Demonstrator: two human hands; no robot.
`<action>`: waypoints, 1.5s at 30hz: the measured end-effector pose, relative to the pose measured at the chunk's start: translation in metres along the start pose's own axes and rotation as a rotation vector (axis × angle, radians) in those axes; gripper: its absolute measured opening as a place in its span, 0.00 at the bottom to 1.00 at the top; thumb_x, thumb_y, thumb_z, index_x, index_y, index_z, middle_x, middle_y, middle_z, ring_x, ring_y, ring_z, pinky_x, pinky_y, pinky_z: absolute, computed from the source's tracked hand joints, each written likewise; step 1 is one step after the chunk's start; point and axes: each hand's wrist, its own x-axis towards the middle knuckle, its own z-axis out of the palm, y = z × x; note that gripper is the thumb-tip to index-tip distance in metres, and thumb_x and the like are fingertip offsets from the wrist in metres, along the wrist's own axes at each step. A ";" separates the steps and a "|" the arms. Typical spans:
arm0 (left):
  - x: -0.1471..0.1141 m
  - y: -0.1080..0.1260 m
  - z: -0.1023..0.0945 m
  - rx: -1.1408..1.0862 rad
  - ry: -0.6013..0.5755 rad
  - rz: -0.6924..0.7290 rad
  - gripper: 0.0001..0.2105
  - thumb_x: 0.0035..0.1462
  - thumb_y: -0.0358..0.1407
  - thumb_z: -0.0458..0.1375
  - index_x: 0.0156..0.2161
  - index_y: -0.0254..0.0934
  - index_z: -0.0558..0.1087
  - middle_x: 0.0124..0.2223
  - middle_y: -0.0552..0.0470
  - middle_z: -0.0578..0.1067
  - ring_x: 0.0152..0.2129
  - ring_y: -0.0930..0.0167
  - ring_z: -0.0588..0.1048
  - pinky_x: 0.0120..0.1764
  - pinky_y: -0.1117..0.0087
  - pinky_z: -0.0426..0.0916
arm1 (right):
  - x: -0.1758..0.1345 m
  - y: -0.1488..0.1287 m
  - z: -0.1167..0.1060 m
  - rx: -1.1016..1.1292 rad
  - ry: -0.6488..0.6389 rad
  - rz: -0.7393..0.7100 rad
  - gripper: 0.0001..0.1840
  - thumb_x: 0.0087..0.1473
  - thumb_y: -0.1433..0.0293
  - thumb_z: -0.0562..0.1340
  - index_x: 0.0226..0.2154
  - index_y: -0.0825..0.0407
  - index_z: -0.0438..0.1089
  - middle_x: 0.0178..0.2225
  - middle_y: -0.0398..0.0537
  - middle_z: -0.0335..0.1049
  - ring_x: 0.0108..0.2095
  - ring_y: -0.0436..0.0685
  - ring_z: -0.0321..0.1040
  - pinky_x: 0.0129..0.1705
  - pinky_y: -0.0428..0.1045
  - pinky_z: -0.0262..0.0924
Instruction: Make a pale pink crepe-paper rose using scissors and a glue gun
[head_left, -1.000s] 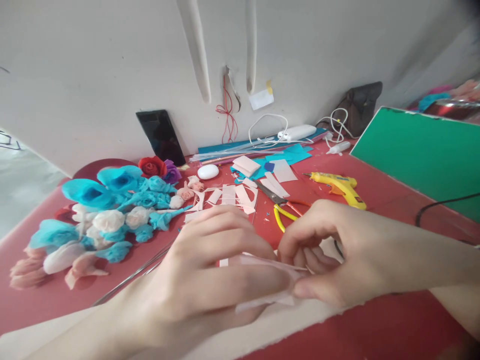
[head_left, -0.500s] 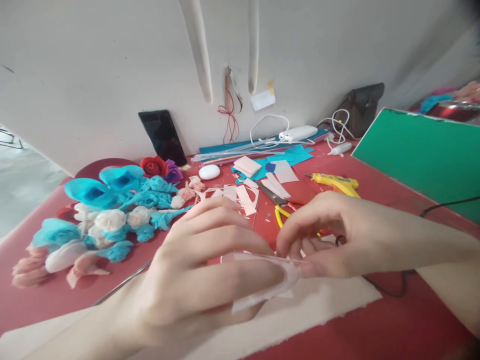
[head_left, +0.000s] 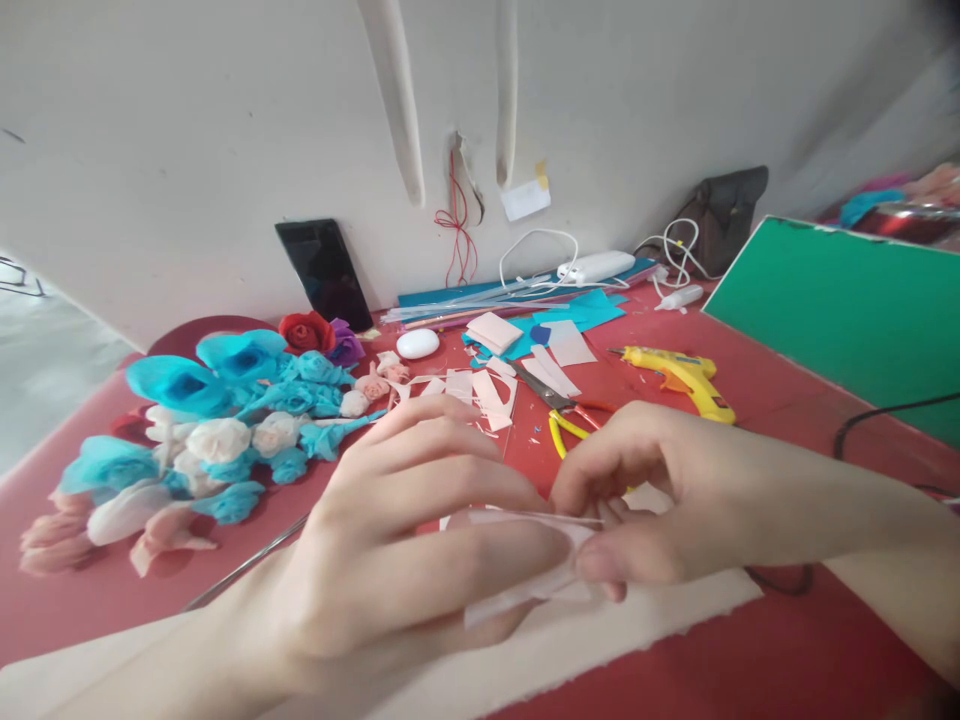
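Observation:
Between my hands is a thin, whitish, translucent piece of paper (head_left: 510,595), folded around the index finger of my left hand (head_left: 420,540). The left fingers are bent, and the paper lies between them. My right hand (head_left: 637,520) pinches the paper's right end with thumb and fingers at the left fingertip. Part of the paper is hidden behind the fingers. Below lies a long cream paper sheet (head_left: 637,625) on the red table (head_left: 750,660). Just beyond the right hand are scissors (head_left: 555,400) with yellow and red handles.
Blue, white and pink paper flowers (head_left: 217,440) crowd the left side. Cut paper pieces (head_left: 457,385) lie mid-table. A yellow glue gun (head_left: 679,375) rests to the right, before a green board (head_left: 840,310). A dark phone (head_left: 324,272) leans on the wall; a black cord (head_left: 885,408) crosses the right.
My right hand has shifted slightly down, its thumb moving left onto the paper at the left fingertip. More of the glue gun shows. The left hand has hardly moved.

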 end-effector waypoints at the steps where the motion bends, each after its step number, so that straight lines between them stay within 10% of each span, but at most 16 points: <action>1: -0.001 0.000 0.000 -0.007 -0.006 -0.005 0.04 0.51 0.33 0.59 0.34 0.38 0.74 0.29 0.51 0.78 0.25 0.69 0.73 0.32 0.66 0.68 | 0.000 0.000 0.000 0.025 -0.003 0.006 0.02 0.46 0.69 0.63 0.26 0.51 0.71 0.22 0.36 0.67 0.24 0.42 0.60 0.22 0.36 0.52; 13: -0.002 0.000 -0.002 -0.006 -0.051 0.015 0.03 0.51 0.32 0.59 0.32 0.40 0.74 0.31 0.53 0.79 0.27 0.69 0.73 0.37 0.65 0.67 | -0.002 -0.005 0.002 0.126 -0.032 0.072 0.03 0.48 0.74 0.60 0.25 0.52 0.69 0.22 0.34 0.67 0.13 0.36 0.49 0.24 0.36 0.55; 29: -0.015 -0.005 0.005 0.217 0.028 0.091 0.08 0.56 0.31 0.54 0.36 0.40 0.75 0.32 0.57 0.78 0.31 0.72 0.73 0.46 0.65 0.63 | 0.002 0.002 -0.007 -0.095 -0.039 -0.010 0.07 0.49 0.65 0.61 0.34 0.46 0.71 0.31 0.37 0.70 0.31 0.44 0.65 0.29 0.37 0.57; 37: -0.013 -0.010 0.011 0.220 0.078 0.103 0.07 0.49 0.26 0.58 0.34 0.36 0.75 0.31 0.54 0.78 0.30 0.70 0.72 0.42 0.61 0.64 | -0.014 0.001 -0.033 -0.496 0.749 -0.050 0.12 0.51 0.57 0.57 0.30 0.47 0.69 0.28 0.37 0.70 0.30 0.47 0.67 0.30 0.40 0.58; 45: -0.019 -0.023 0.034 0.058 0.197 -0.005 0.07 0.45 0.25 0.62 0.33 0.33 0.73 0.28 0.49 0.75 0.26 0.70 0.71 0.32 0.63 0.68 | -0.022 0.101 -0.092 -0.648 1.040 0.605 0.14 0.55 0.65 0.57 0.42 0.56 0.64 0.43 0.50 0.63 0.41 0.54 0.63 0.42 0.54 0.61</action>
